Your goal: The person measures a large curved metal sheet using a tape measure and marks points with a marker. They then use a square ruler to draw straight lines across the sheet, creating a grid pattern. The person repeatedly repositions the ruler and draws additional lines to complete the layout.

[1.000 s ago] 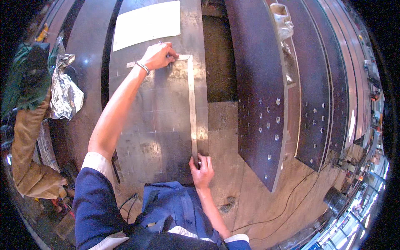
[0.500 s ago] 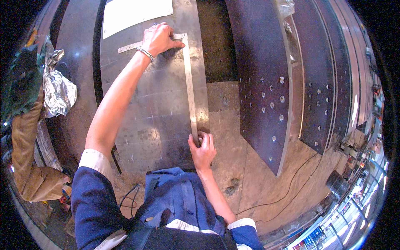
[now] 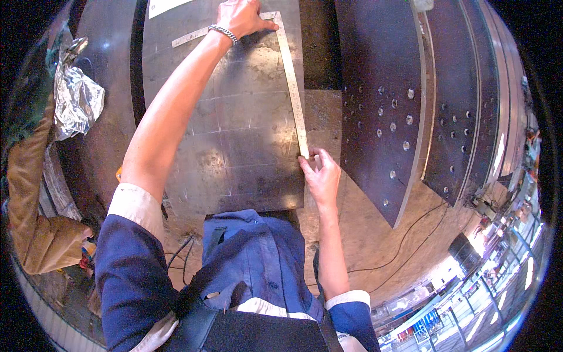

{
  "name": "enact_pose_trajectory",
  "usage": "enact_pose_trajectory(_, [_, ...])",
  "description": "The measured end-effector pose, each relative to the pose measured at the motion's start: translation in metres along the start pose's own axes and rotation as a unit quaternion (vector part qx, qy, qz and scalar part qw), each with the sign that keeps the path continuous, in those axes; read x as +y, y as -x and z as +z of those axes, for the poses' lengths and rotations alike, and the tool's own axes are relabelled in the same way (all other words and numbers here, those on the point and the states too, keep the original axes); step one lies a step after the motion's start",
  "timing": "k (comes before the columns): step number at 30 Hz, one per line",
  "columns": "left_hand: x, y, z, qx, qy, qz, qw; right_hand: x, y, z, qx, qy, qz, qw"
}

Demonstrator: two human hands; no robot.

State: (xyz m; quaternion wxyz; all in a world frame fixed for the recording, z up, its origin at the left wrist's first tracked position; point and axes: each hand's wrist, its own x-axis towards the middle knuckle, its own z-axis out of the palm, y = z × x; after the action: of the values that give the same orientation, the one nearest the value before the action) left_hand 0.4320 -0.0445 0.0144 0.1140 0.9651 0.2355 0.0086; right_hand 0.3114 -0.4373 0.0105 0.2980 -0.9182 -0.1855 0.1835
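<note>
A metal framing square (image 3: 291, 85) lies on a grey steel plate (image 3: 234, 161) marked with faint scribed lines. Its long leg runs toward me, slanting to the plate's right edge, and its short leg points left. My left hand (image 3: 239, 17), with a chain bracelet at the wrist, grips the short leg beside the corner, thumb close to the corner. The top of that hand is cut off by the picture's edge. My right hand (image 3: 322, 175) pinches the near end of the long leg between thumb and fingers, at the plate's right edge.
A white sheet (image 3: 167, 6) lies on the plate's far left. Large drilled steel plates (image 3: 381, 76) stand to the right, with a cable (image 3: 404, 246) on the floor. Crumpled silver foil (image 3: 79, 102) and a person's brown sleeve (image 3: 29, 193) are at left.
The view has shifted, so the plate sits higher in it. The square's near end has swung right to the plate's edge and a little farther from me, both hands still holding it.
</note>
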Motion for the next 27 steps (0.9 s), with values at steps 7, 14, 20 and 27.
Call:
enact_pose_trajectory(7, [-0.010,0.001,0.014,0.026,-0.001,0.022,0.999,-0.007,0.018,0.020,0.052,0.039,-0.003,0.998])
enact_pose_trajectory(14, [-0.015,0.003,0.019,0.047,-0.010,0.046,0.998,-0.021,0.042,0.050,0.089,0.023,-0.024,0.995])
enact_pose_trajectory(20, [-0.019,0.003,0.022,0.026,-0.014,0.035,0.999,-0.019,0.049,0.065,0.109,-0.040,-0.039,0.992])
enact_pose_trajectory(27, [-0.017,0.004,0.021,0.015,-0.030,0.025,0.999,-0.010,0.048,0.071,0.126,-0.083,-0.039,0.988])
